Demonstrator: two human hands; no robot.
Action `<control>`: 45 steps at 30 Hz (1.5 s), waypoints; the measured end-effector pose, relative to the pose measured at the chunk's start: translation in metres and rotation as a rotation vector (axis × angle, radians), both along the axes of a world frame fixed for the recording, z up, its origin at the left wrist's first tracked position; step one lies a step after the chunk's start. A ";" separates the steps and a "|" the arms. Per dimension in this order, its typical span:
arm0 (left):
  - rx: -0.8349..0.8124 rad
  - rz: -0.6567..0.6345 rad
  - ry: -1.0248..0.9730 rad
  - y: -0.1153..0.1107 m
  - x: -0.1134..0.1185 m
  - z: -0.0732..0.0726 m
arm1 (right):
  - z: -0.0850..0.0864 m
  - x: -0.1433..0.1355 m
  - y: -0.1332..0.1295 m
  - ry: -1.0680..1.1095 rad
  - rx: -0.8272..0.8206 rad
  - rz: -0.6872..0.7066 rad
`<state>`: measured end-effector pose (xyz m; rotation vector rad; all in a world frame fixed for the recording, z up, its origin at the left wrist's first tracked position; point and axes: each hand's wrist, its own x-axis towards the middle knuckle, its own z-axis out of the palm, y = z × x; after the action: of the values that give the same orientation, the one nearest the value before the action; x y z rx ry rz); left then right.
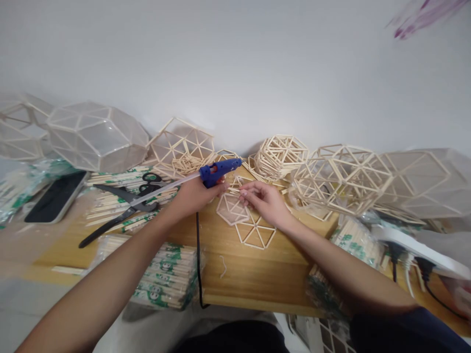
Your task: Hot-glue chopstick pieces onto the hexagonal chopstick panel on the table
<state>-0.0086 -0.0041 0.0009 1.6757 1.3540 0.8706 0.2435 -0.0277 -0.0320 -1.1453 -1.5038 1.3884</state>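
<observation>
My left hand (195, 197) is wrapped round a blue hot glue gun (218, 171), its nozzle side pointing right. A long translucent glue stick (171, 185) sticks out of the gun's back. Opposite it, my right hand (270, 202) is closed in a pinch on a thin wooden stick (234, 189), whose far end lies near my left fingertips. Whether that stick is joined to others is hard to make out. Just below the hands, a flat hexagonal stick frame (255, 227) with spokes lies on the wooden table (253, 274), beside a second hexagon (231, 211) that looks filmed over.
Stick-built domes (281, 154) and covered polyhedra (97, 135) line the wall. Left are black scissors (127, 211), a phone (55, 196) and packs of chopsticks (165, 274). A power strip (423, 250) with plugs sits right. A black cord (199, 260) hangs over the table's front.
</observation>
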 end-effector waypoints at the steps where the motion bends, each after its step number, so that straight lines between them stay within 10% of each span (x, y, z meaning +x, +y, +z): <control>1: -0.012 0.004 -0.006 0.000 0.000 0.001 | 0.000 0.000 0.000 0.000 -0.006 0.000; 45: -0.007 -0.015 0.013 0.000 -0.002 0.000 | -0.001 0.002 0.002 0.022 -0.101 0.041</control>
<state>-0.0111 -0.0042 0.0011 1.6869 1.3506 0.8469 0.2452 -0.0255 -0.0326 -1.1622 -1.4635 1.5147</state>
